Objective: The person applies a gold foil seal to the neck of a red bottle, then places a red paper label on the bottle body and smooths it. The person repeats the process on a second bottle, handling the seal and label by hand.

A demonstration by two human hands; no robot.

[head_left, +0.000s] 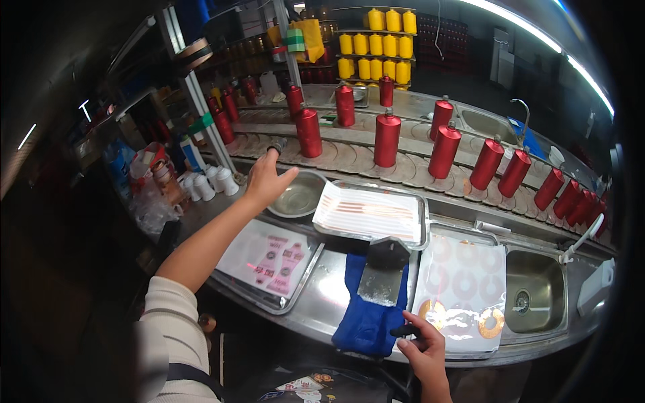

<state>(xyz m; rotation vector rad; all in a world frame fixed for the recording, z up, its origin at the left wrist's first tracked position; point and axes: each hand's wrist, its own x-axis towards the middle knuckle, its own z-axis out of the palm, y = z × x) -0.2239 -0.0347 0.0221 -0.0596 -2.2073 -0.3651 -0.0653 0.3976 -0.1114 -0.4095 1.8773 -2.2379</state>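
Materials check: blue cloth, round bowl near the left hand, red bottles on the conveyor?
Blue cloth: woven or knit fabric, matte; soft folds and an uneven edge.
Round bowl: probably stainless steel, smooth sheen; silvery-grey with bright reflections.
Red bottles: smooth, satin-to-glossy red finish, vertical highlights; likely coated metal, though plastic or painted glass can't be ruled out.

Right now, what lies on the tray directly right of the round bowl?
A white sheet with orange-brown stripes lies on the tray. What is under the sheet cannot be seen.
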